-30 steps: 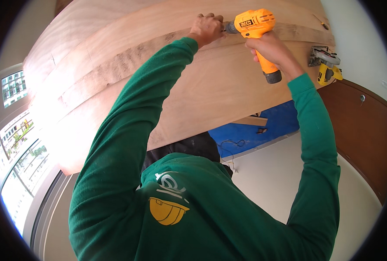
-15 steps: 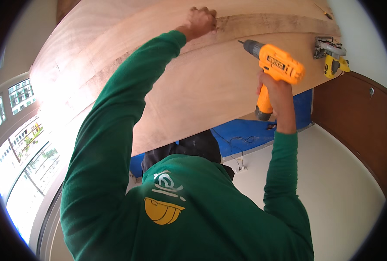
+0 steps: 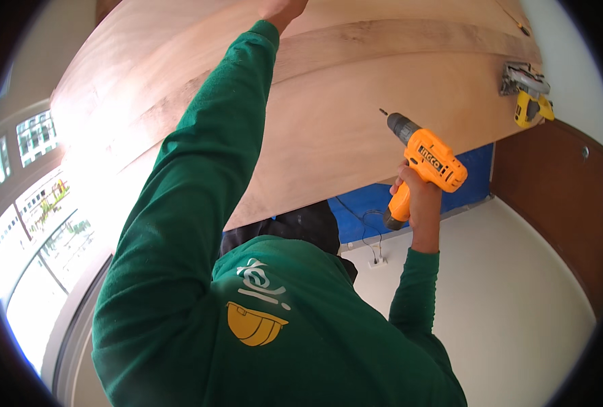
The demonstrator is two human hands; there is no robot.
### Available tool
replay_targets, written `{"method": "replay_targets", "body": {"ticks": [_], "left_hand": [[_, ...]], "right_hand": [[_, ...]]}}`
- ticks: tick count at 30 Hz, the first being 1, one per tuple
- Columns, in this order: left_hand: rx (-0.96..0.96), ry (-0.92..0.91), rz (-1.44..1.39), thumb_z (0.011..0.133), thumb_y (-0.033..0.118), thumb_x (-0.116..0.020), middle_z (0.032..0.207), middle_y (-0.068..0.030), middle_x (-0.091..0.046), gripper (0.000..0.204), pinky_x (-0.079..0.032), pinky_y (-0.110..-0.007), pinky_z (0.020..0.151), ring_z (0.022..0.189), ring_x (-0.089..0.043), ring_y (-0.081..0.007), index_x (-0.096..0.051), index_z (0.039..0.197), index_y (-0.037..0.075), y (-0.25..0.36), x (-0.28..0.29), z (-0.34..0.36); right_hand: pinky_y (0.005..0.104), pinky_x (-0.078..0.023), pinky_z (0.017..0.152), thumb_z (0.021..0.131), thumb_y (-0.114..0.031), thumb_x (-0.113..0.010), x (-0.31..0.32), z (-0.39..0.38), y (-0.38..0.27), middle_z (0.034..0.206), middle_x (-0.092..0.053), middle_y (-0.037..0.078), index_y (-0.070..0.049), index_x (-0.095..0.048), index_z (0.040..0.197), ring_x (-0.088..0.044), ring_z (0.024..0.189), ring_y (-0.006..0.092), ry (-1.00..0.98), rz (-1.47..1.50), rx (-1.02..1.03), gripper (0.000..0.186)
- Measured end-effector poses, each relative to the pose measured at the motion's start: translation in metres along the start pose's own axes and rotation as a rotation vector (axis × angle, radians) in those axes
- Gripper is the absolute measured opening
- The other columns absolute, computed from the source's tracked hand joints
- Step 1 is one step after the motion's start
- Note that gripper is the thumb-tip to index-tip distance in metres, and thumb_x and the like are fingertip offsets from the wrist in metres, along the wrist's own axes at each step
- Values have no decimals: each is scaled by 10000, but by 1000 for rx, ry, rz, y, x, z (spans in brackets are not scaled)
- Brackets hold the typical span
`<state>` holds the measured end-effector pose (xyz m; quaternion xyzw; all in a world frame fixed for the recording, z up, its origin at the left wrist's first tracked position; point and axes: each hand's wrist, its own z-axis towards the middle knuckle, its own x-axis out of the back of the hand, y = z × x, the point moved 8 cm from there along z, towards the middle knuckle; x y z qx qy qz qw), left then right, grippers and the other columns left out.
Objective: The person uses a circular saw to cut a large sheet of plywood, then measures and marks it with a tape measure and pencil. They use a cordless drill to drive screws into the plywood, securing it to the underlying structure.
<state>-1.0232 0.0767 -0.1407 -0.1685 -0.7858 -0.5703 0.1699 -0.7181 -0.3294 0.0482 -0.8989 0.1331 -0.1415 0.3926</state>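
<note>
My right hand (image 3: 422, 200) is wrapped round the handle of an orange and black cordless drill (image 3: 437, 157). The drill is held over the near part of a wide plywood sheet (image 3: 328, 149), its bit pointing up and left. Over the far part of the sheet, my left hand (image 3: 284, 9) reaches out of the picture at the upper edge; only its wrist and back show, and the fingers are cut off. Across the sheet runs a darker wooden strip (image 3: 396, 41), just right of my left hand.
A yellow and grey circular saw (image 3: 528, 95) rests at the sheet's right end. Beyond it lies a thin tool with a dark handle (image 3: 523, 29). Below are a blue covering (image 3: 355, 220), a cable with a plug at a socket (image 3: 378, 261), and a brown panel (image 3: 552, 183). Windows (image 3: 37, 139) stand at left.
My left hand has moved farther up and left, partly out of the picture. My right hand has drawn the drill down toward me, away from the wooden strip.
</note>
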Motion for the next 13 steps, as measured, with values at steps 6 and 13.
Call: {"method": "replay_targets", "body": {"ticks": [6,13], "left_hand": [[73,-125,774,949,767,-695,1333,-200,-802,817,-602,-527,1068,1273,-755,-382,-819,1332,56,-65,68,5],[319,-182,-104,919,808,-739,1465,-163,-740,992,-537,-525,1176,1449,-646,-344,-616,1608,104,-72,157,-120]], "right_hand": [[323,-568,638,981,-64,-732,-29,9,13,845,-650,41,-34,-670,1139,-659,671,162,-157,-76,-15,173],[344,-621,699,1023,-68,-703,-68,32,35,1063,-673,72,7,-676,1336,-681,731,152,-465,-206,48,323]]}}
